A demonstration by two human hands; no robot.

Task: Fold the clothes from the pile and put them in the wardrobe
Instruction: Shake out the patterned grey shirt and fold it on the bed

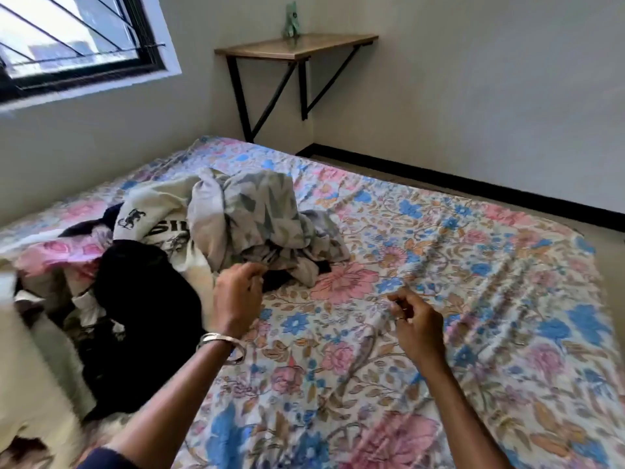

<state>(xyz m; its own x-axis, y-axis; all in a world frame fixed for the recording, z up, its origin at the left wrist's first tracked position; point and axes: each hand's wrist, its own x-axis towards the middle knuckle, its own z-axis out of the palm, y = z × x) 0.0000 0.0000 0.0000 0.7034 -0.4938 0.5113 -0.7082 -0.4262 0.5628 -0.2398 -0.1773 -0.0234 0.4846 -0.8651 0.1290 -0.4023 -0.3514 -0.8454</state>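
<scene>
We see a bed [439, 299] covered with a flowered sheet in pink, blue and tan. The pile of clothes [189, 238] lies on its left half, unfolded. On top sits a crumpled grey leaf-print garment [257, 218], with a white shirt [152, 211] bearing dark print just left of it and a black garment [145, 299] spread in front, nearer to us. A pink flowered cloth [57, 252] shows at the left edge of the heap.

Our left hand [236, 296] hangs over the near edge of the pile, right beside the grey garment's hem, with a metal bangle [220, 343] on the wrist. Its fingers are loosely curled; we cannot tell whether they touch or hold any cloth, as the picture is blurred there. Our right hand [419, 323] hovers over the bare sheet, well apart from the pile, its fingers bent inward and grasping nothing that we can make out.

Beyond the bed, a wooden shelf [297, 45] on black brackets is fixed to the wall, with a small green figure [291, 20] on it. A barred window [67, 38] sits at upper left.
</scene>
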